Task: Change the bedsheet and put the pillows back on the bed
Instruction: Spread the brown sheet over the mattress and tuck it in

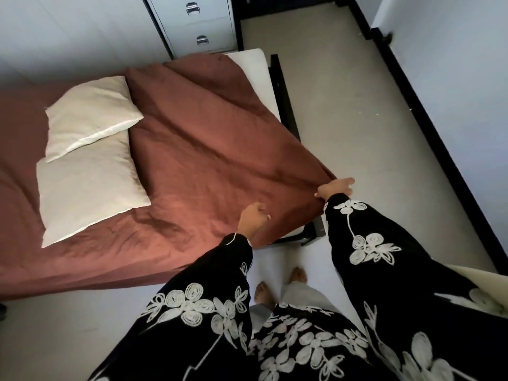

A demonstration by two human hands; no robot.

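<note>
**A:** Step in hand?

**B:** Sheet work at the bed's 4 o'clock corner. The rust bedsheet (209,149) is gripped at its corner by the right hand (335,188) and held up off the mattress edge. The left hand (254,217) is laid curled on the sheet, at 8 o'clock from the right. Whether fabric is pinched there cannot be told.

**A:** Coming off or going on?

**B:** Not settled from this. Bare white mattress (253,61) is exposed at the 1 o'clock corner, beside the dark bed frame (283,97). Elsewhere the sheet is spread and rumpled.

**A:** Pillows?

**B:** Two are seen on the sheet at 9 o'clock, the upper pillow (90,111) overlapping the lower pillow (85,185).

**A:** Next move?

**B:** Judged only. For stripping, the pillows must be cleared first, since the sheet is pinned by them. For fitting, the held corner must be drawn down over the mattress corner and tucked, and the 1 o'clock corner covered after.
</note>
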